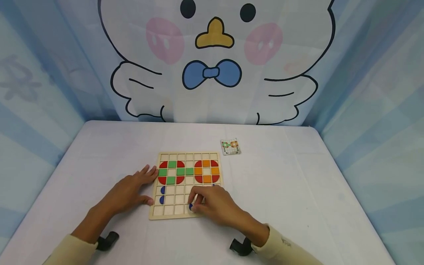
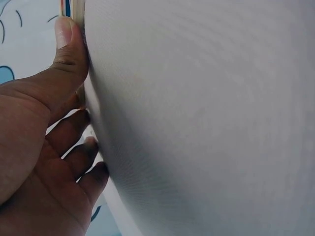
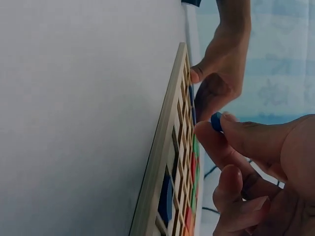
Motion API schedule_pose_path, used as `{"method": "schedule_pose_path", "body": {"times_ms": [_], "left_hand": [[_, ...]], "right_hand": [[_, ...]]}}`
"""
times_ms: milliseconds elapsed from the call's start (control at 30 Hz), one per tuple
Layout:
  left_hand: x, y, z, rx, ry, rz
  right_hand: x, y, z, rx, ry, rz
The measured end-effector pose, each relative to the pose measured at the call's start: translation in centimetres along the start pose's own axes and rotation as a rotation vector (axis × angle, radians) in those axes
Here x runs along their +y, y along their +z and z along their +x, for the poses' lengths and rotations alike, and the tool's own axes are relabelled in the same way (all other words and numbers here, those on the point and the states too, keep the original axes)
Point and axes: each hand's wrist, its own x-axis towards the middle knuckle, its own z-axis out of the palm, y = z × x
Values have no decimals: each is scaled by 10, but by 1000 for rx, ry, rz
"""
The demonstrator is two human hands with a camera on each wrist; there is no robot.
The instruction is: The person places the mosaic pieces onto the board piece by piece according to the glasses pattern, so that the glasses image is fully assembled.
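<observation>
A wooden grid board (image 1: pixel 179 199) lies on the table, with red, green and orange pieces forming two rings joined by a green square (image 1: pixel 189 171). Two blue half-round pieces (image 1: pixel 162 190) sit in its left column. My right hand (image 1: pixel 215 204) pinches a small blue piece (image 3: pixel 216 122) between thumb and index finger, over the board's lower part. That hand covers the lower right cells, where the right wrist view shows another blue piece (image 3: pixel 166 200) in a cell. At the board's left edge rests my left hand (image 1: pixel 127 191), fingers extended and thumb touching the side.
A small patterned card (image 1: pixel 230 146) lies beyond the board's upper right corner. White cloth covers the table (image 1: pixel 298 176). Behind it hangs a curtain (image 1: pixel 212 103) with a cartoon print. Black wrist mounts (image 1: pixel 241 246) sit below both wrists.
</observation>
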Motion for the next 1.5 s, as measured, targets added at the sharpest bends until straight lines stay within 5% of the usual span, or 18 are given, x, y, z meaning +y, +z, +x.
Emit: {"method": "schedule_pose_path", "body": {"times_ms": [367,933,1233,1500], "left_hand": [[1,-2,-1,3,20,-17],[-3,-2,1,-2,32,-16],[-4,-3,2,-8,27,-19],[-6,-7,-4,-19,21,-39]], "right_hand": [[-30,32,32,-1,-63,-67],[-45,52,44,15,-53,-189],[-43,50,45,16,-63,-174],[-26,26,32,74,-48,-170]]}}
